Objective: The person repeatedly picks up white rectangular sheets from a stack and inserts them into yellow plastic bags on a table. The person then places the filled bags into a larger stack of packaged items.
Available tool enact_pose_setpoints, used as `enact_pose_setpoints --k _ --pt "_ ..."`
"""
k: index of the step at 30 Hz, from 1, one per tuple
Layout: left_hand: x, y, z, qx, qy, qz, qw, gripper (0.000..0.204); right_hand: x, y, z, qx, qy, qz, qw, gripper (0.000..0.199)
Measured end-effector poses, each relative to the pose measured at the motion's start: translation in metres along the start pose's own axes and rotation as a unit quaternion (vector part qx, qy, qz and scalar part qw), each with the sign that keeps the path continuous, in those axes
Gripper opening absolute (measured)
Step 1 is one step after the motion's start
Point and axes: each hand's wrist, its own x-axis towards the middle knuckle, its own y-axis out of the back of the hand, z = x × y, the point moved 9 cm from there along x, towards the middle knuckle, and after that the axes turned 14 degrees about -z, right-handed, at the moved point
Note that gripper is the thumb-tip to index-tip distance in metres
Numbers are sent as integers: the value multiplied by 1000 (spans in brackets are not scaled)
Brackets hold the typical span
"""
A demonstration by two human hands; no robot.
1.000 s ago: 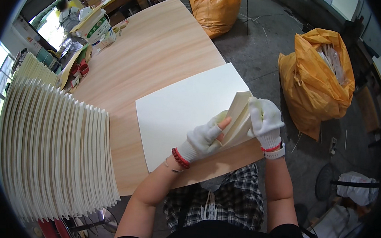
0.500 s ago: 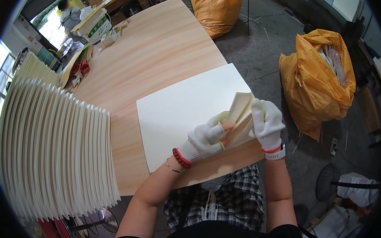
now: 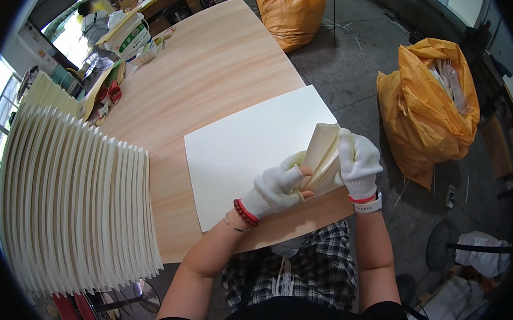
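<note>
Both my hands, in white gloves with bare fingertips showing on the left one, hold a narrow cream piece of folded card (image 3: 319,145) near the table's front right edge. Several long flaps or layers of it fan apart. My left hand (image 3: 278,185) closes on its lower left part, thumb and fingertips gripping it. On its right side, my right hand (image 3: 359,160) is closed with the fingers curled in; the glove hides part of the grip. Beneath the hands a large white sheet (image 3: 245,153) lies flat on the wooden table (image 3: 210,61).
A tall row of cream folded panels (image 3: 81,201) stands along the left. Farther back are a white bucket (image 3: 135,40) and red-handled items (image 3: 114,90). Orange sacks (image 3: 426,118) (image 3: 293,14) stand on the floor at the right and far side. Another person (image 3: 91,20) is at far left.
The layers of the folded card look sharper and lie a little differently between my hands. My hands have barely moved, and both keep their hold.
</note>
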Motion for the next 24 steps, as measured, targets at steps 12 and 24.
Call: enact_pose_setpoints --k 12,24 --pt "-2 1 -1 6 -20 30 999 56 -10 -4 -45 -174 277 -80 941 4" --pt "13 -9 -7 146 36 3 989 31 -10 6 -15 0 179 -12 984 14"
